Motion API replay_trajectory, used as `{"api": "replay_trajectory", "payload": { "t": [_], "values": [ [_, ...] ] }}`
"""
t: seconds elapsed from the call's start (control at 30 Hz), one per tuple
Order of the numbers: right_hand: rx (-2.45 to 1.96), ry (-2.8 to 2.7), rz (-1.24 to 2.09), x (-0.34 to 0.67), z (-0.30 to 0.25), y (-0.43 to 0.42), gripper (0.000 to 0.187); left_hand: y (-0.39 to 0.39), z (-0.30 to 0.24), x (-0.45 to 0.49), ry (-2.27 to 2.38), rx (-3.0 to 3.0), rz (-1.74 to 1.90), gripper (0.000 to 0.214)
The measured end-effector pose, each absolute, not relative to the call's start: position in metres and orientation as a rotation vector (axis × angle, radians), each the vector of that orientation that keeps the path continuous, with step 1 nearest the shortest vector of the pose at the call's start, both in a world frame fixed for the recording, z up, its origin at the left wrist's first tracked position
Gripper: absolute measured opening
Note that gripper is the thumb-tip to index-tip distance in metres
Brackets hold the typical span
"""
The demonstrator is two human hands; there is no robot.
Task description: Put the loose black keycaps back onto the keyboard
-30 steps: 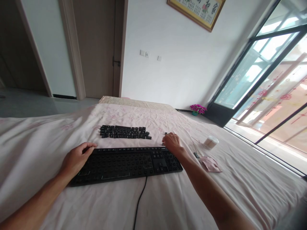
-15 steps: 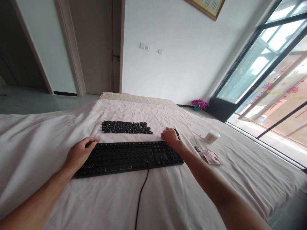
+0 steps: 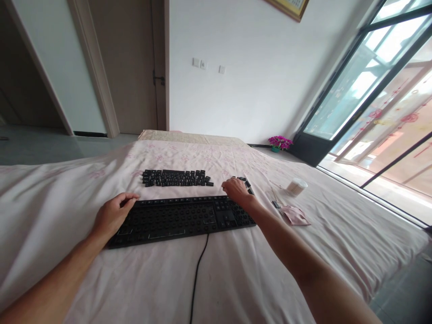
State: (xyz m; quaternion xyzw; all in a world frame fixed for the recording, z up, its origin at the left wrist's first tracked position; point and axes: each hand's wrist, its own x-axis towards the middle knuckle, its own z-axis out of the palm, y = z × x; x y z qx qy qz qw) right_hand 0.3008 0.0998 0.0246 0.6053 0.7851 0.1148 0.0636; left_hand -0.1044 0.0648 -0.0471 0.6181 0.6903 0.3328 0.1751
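Our left hand (image 3: 113, 216) rests at the keyboard (image 3: 178, 218) on the bed (image 3: 256, 279), perhaps steadying it; our right hand (image 3: 236, 188) is near keycaps (image 3: 178, 178) apparently grouped for order. We cannot tell whether either's fingers pinch anything.

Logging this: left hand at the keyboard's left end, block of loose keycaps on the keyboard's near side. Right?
Not quite: the head view shows the block of loose keycaps on the far side of the keyboard. The left hand is at its left end, as stated.
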Motion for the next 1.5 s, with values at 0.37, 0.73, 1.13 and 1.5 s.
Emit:
{"api": "replay_trajectory", "payload": {
  "t": [0.37,0.73,1.13,1.5],
  "values": [
    [1.926,2.883,-0.001,0.324,0.012,-0.007,0.021,0.062,-0.044,-0.104,1.962,1.749,0.914,0.033],
    [1.773,2.942,0.164,0.32,0.006,-0.035,0.02,0.062,-0.043,-0.103,1.955,1.761,0.912,0.034],
    [1.834,2.958,-0.019,0.319,0.012,-0.031,0.015,0.063,-0.048,-0.104,1.966,1.734,0.929,0.031],
    [2.122,3.073,-0.635,0.339,-0.021,-0.016,0.01,0.066,-0.05,-0.106,1.955,1.719,0.921,0.031]
  ]
}}
